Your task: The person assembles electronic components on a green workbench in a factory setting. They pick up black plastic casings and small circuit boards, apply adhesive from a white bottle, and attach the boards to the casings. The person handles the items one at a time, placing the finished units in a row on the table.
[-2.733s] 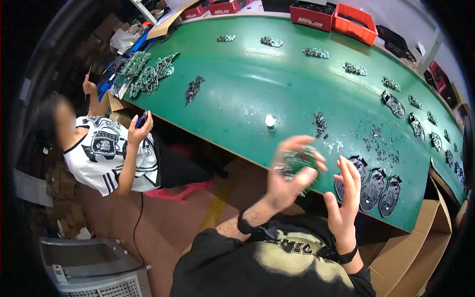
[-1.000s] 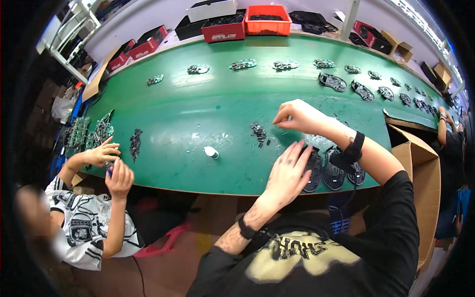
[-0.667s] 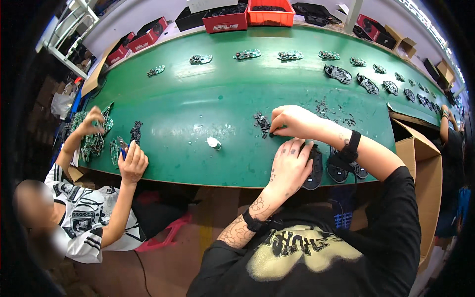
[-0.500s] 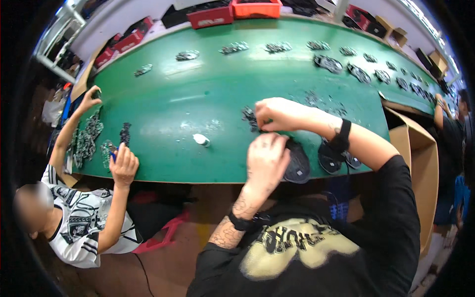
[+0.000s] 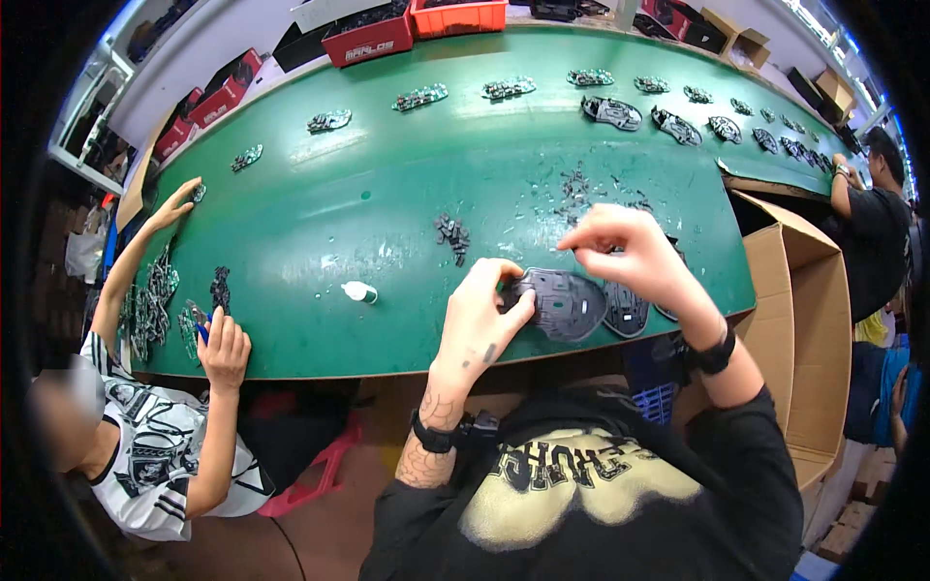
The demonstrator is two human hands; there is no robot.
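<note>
My left hand (image 5: 481,315) grips the left end of a black plastic shell (image 5: 565,302), shaped like the bottom of a computer mouse, at the table's near edge. Above the shell's far side is my right hand (image 5: 625,250), with thumb and fingertips pinched together; whatever they hold is too small to make out. More black shells (image 5: 627,312) lie just right of the held one, partly beneath my right arm. A pile of small black plastic parts (image 5: 452,239) sits beyond my left hand. Similar small parts (image 5: 576,186) are scattered beyond my right hand.
A white bottle (image 5: 360,291) lies on the green table (image 5: 368,232) to the left. Circuit boards (image 5: 509,88) and black shells (image 5: 612,113) line the far side. Left, a co-worker's hand (image 5: 224,353) holds a blue-handled tool. An open cardboard box (image 5: 770,290) stands at right.
My right hand has moved right and nearer, away from the small-parts pile to above the shell. The shell has turned sideways in my left hand, which has shifted slightly left.
</note>
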